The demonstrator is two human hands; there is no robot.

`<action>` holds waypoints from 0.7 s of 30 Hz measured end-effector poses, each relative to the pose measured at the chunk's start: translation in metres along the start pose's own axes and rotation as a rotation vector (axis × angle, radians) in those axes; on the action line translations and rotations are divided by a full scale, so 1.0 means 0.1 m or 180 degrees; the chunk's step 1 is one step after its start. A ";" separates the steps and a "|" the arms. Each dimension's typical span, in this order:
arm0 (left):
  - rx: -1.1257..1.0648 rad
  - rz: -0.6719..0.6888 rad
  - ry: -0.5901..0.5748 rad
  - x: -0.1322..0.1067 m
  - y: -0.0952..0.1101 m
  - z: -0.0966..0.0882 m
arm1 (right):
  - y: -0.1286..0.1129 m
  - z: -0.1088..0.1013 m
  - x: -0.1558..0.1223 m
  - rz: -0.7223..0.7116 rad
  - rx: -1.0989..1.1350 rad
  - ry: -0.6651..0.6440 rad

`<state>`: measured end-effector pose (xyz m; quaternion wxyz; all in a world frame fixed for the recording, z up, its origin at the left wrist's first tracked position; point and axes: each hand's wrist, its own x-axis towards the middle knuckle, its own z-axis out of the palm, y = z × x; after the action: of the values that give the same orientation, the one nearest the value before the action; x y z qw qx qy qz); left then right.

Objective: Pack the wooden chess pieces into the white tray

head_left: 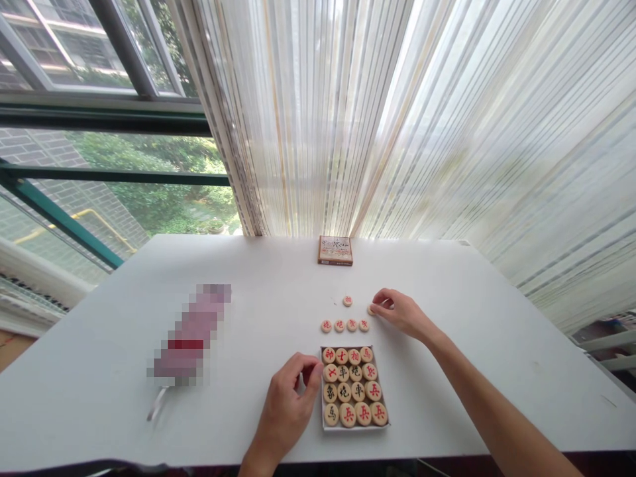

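My right hand (pixel 397 311) reaches to the far side of the table, thumb and fingertips pinched on a round wooden Chinese chess piece (pixel 370 309). To its left a single red-marked piece (pixel 347 301) lies flat. Several more red-marked pieces, among them this one (pixel 339 326), form a row nearer me. A shallow white box (pixel 355 428) holds rows of larger pieces (pixel 344 392) with red and black characters. My left hand (pixel 293 394) is at the box's left side, thumb and forefinger closed together by its edge. Whatever they may hold is hidden.
A small printed box (pixel 335 251) lies near the back of the white table (pixel 248 278). On the left is a blurred-out purplish object (pixel 191 334) with a shiny strip at its near end. Curtains (pixel 308 132) hang behind the table, beside an open window (pixel 114 172).
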<state>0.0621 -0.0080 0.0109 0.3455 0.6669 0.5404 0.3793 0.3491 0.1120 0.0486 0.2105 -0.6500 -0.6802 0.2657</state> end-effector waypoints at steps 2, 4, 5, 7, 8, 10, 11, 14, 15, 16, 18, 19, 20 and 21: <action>0.0014 -0.0001 -0.0002 0.00 0.00 0.00 | 0.09 -0.05 -0.06 0.0026 0.0040 0.0020; 0.0018 0.0006 -0.0005 0.00 0.00 0.00 | 0.15 -0.08 -0.13 -0.0030 0.0098 0.0014; 0.0020 0.0009 -0.0009 0.00 0.00 0.00 | 0.17 -0.08 -0.16 -0.0091 0.0129 -0.0004; 0.0022 0.0008 -0.0015 -0.01 0.00 0.00 | 0.19 -0.08 -0.21 -0.0257 0.0185 -0.0060; 0.0024 0.0007 -0.0014 -0.01 0.00 0.00 | 0.20 -0.07 -0.23 -0.0347 0.0208 -0.0085; 0.0028 0.0003 -0.0010 -0.01 0.00 0.00 | 0.22 -0.05 -0.26 -0.0504 0.0246 -0.0095; 0.0027 0.0005 -0.0009 -0.01 0.00 0.00 | 0.23 -0.03 -0.27 -0.0564 0.0262 -0.0075; 0.0026 0.0004 -0.0011 -0.01 0.01 0.01 | 0.26 0.02 -0.28 -0.0672 0.0298 0.0046; 0.0030 0.0001 -0.0014 -0.01 0.01 0.01 | 0.27 0.03 -0.28 -0.0695 0.0305 0.0094; 0.0038 0.0002 -0.0019 -0.01 0.02 0.01 | 0.28 0.05 -0.28 -0.0715 0.0310 0.0135; 0.0063 0.0010 -0.0027 -0.01 0.03 0.00 | 0.28 0.07 -0.29 -0.0748 0.0318 0.0201; 0.0073 0.0016 -0.0024 -0.01 0.03 0.00 | 0.28 0.08 -0.29 -0.0761 0.0323 0.0227; 0.0080 0.0020 -0.0017 -0.01 0.03 0.00 | 0.27 0.08 -0.30 -0.0771 0.0329 0.0248; 0.0086 0.0023 -0.0010 -0.01 0.03 0.00 | 0.26 0.09 -0.32 -0.0780 0.0336 0.0265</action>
<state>0.0638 -0.0098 0.0136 0.3359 0.6740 0.5425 0.3722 0.3655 0.0802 0.0277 0.3033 -0.5605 -0.7301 0.2463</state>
